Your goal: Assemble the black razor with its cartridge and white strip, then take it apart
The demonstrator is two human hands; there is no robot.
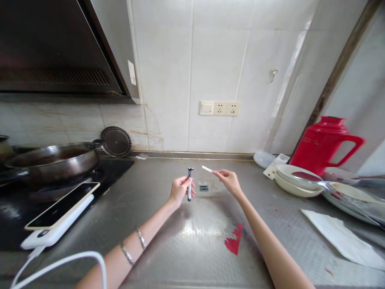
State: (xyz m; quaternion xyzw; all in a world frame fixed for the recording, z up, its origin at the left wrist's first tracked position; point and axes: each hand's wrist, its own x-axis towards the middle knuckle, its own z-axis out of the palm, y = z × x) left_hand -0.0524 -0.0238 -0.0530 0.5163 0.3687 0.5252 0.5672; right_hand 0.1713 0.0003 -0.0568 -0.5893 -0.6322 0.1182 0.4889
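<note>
My left hand (pixel 181 189), with silver bracelets on its arm, holds a razor (pixel 189 188) upright. Its handle is grey and black, and a small dark head sits at the top. To the right, my right hand (pixel 227 178) pinches one end of a slim white stick-like piece (pixel 207 169), which points left toward the razor without touching it. Whether this piece has bristles is too small to tell. Between and just below the hands, a small dark rectangular piece (pixel 203 188) lies on the metal counter (pixel 168 249). Both hands are held above the counter.
A red paper scrap (pixel 234 241) lies nearer me. On the left are a pan (pixel 57 160) on the stove and a phone (pixel 63 205) on a white power bank (pixel 60 224) with its cable. Stacked bowls (pixel 296 186), a red thermos (pixel 321 144) and a tissue (pixel 339 237) occupy the right.
</note>
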